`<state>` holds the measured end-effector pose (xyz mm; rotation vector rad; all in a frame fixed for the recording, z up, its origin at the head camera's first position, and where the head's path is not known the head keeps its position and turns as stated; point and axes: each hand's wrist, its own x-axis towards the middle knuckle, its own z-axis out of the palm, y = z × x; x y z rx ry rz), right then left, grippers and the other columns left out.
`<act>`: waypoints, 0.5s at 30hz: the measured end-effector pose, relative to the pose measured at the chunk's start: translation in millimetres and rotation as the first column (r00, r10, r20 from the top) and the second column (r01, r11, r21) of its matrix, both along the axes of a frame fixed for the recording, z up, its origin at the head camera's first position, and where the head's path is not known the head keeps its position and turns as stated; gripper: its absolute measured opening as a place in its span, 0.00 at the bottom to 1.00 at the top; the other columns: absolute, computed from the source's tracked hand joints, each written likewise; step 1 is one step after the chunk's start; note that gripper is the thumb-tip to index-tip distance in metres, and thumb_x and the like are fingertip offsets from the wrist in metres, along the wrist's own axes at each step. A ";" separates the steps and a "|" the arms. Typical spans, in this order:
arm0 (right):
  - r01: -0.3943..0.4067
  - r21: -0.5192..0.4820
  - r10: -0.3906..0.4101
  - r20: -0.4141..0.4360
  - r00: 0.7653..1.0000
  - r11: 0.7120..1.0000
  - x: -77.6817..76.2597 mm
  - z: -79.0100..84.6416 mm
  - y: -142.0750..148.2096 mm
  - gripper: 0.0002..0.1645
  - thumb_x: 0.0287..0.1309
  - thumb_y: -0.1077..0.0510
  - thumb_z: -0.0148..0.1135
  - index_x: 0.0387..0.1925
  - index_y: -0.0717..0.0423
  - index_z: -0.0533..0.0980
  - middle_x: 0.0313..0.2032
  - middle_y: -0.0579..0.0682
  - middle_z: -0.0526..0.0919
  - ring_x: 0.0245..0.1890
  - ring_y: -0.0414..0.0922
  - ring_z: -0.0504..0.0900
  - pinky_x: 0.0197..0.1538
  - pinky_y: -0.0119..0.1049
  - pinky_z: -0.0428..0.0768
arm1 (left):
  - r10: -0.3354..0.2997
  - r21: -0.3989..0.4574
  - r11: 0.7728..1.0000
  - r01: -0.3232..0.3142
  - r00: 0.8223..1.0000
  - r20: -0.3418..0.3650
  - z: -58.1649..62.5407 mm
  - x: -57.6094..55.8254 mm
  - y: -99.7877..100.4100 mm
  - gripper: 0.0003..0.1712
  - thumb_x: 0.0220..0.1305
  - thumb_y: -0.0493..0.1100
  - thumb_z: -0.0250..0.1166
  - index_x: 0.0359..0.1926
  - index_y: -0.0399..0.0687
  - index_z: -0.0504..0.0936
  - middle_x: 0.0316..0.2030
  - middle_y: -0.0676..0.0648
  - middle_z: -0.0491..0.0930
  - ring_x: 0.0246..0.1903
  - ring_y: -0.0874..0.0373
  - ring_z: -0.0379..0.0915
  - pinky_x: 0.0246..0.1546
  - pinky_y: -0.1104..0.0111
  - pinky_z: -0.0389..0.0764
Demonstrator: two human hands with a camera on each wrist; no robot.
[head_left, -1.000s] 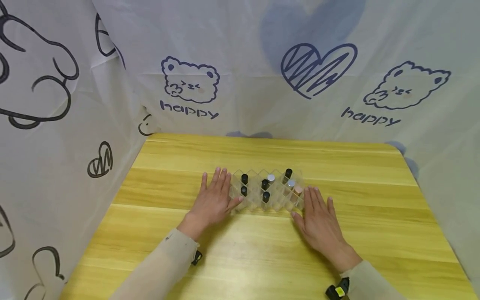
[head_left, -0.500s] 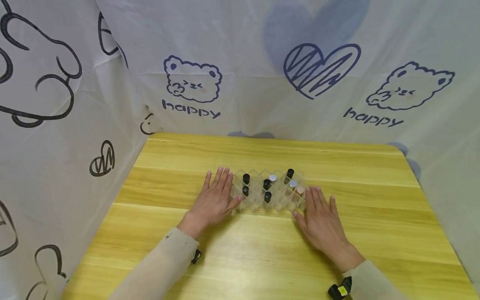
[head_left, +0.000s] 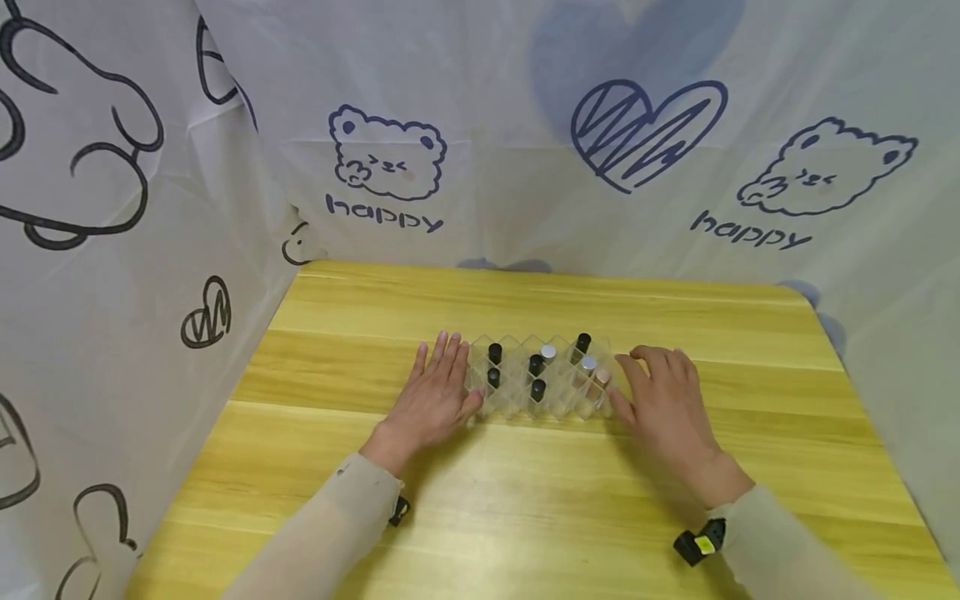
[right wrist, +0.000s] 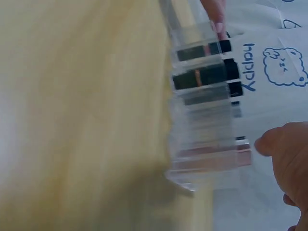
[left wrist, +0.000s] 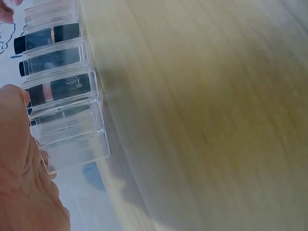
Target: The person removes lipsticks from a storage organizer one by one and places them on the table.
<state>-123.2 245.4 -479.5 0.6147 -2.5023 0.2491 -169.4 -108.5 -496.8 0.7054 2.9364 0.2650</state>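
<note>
A clear plastic lipstick organizer (head_left: 558,404) with diamond-shaped slots rests on the table. Several black-capped lipsticks (head_left: 537,389) stand upright in it, along with silver-capped lipsticks (head_left: 588,364) and a pink-capped lipstick (head_left: 602,379) near the right end. My left hand (head_left: 431,400) lies along the organizer's left end, fingers straight, thumb at its front corner. Beside the right end is my right hand (head_left: 667,408), its fingers loosely bent and holding nothing. In the left wrist view a dark lipstick (left wrist: 62,90) shows through the clear wall. The right wrist view has my thumb (right wrist: 272,142) near the pink cap.
The wood-grain table (head_left: 495,517) carries the organizer near its middle. A white cloth (head_left: 510,183) with bear and heart drawings hangs behind the table and along its left side. Black straps with small devices (head_left: 701,543) sit at both wrists.
My right hand has come away from the organizer's right end, shifting right and lifting, its straight fingers now bent. The left hand stays at the left end; the organizer keeps its place.
</note>
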 end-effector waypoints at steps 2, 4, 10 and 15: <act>-0.016 0.033 0.016 -0.005 1.000 0.999 -6.3 5.8 0.9 0.24 0.76 0.46 0.60 0.53 0.64 0.82 0.51 0.66 0.79 0.50 0.67 0.76 0.60 0.70 0.72 | -0.001 0.005 1.000 0.001 1.000 0.001 0.0 0.1 -0.1 0.47 0.84 0.65 0.36 0.84 0.37 0.40 0.85 0.36 0.38 0.84 0.44 0.25 0.83 0.47 0.29; -0.028 0.071 0.027 0.010 1.000 0.997 -11.5 9.6 1.4 0.20 0.68 0.50 0.69 0.52 0.61 0.83 0.51 0.64 0.80 0.51 0.66 0.76 0.60 0.69 0.72 | 0.001 0.006 1.000 -0.001 1.000 0.007 0.3 0.3 -0.1 0.47 0.84 0.66 0.34 0.84 0.37 0.38 0.85 0.36 0.38 0.84 0.44 0.24 0.83 0.48 0.29; -0.043 0.148 0.031 0.083 0.996 0.988 -18.7 13.0 1.8 0.19 0.59 0.55 0.78 0.50 0.56 0.85 0.52 0.61 0.80 0.54 0.64 0.76 0.58 0.66 0.73 | 0.003 0.029 1.000 -0.003 1.000 0.018 1.1 1.3 0.9 0.47 0.83 0.66 0.36 0.84 0.37 0.39 0.85 0.36 0.38 0.84 0.44 0.23 0.83 0.48 0.30; -0.052 0.153 0.032 0.126 0.991 0.987 -20.8 12.1 1.1 0.15 0.61 0.56 0.75 0.48 0.55 0.85 0.51 0.59 0.80 0.53 0.63 0.75 0.58 0.64 0.73 | 0.009 0.021 1.000 -0.010 1.000 0.015 0.6 1.8 1.1 0.47 0.83 0.66 0.37 0.85 0.38 0.38 0.85 0.37 0.38 0.84 0.44 0.23 0.83 0.49 0.30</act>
